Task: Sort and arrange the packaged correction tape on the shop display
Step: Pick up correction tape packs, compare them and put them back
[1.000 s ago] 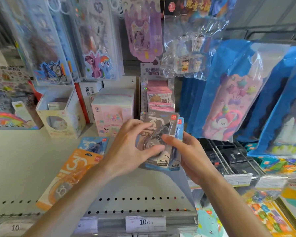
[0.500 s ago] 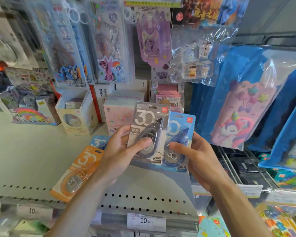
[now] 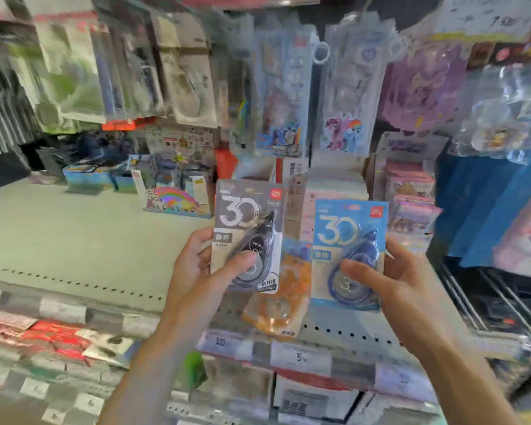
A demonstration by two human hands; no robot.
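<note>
Two packs of correction tape are up in front of the shelf point(image 3: 83, 240) right now, one per hand. The left hand point(image 3: 196, 271) grips the grey pack point(image 3: 249, 231), thumb curled over the front on the dispenser bubble and fingers wrapped round the left edge. It sits upright, big "30" at the top. The right hand point(image 3: 402, 286) holds the blue pack point(image 3: 348, 253) the same way, thumb across the front near the round part of the dispenser, fingers behind the right edge. The blue one is at about 3 o'clock from the grey one, a touch lower, with a clear gap between them so they're not touching.

Through that gap, at roughly 6 o'clock from it, an orange pack point(image 3: 279, 299) lies flat on the shelf near the front edge. There's a bit of another blue pack point(image 3: 295, 245) just past its top end, but it's too blurry to say more.

Price tags point(image 3: 301, 357) run along the shelf's front rail below the hands. One reads 10, another looks like 5. At 9 o'clock from the grey pack a rainbow box point(image 3: 178, 200) stands on the shelf. Up at 12 o'clock hang clear pouches point(image 3: 344, 96) with cartoon ponies on them, and at 3 o'clock from the blue pack hang blue bags point(image 3: 485, 204). Whole picture is pretty smeared, so small print is unreadable.
</note>
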